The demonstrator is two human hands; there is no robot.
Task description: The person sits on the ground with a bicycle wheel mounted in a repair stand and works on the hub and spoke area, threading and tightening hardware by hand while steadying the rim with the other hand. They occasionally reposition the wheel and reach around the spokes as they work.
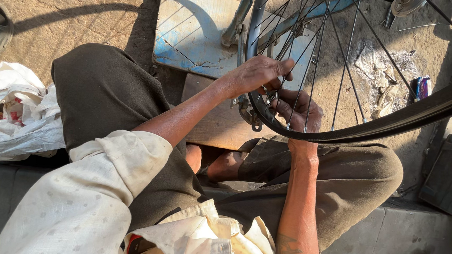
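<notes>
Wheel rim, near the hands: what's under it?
Under the wheel rim lie a wooden board and a blue painted board on dirt. Left hand and right hand cover the spoke ends there.

Sunlit dirt ground (86, 6); worn blue board (190, 29); grey concrete step (403, 240); long shadows
</notes>
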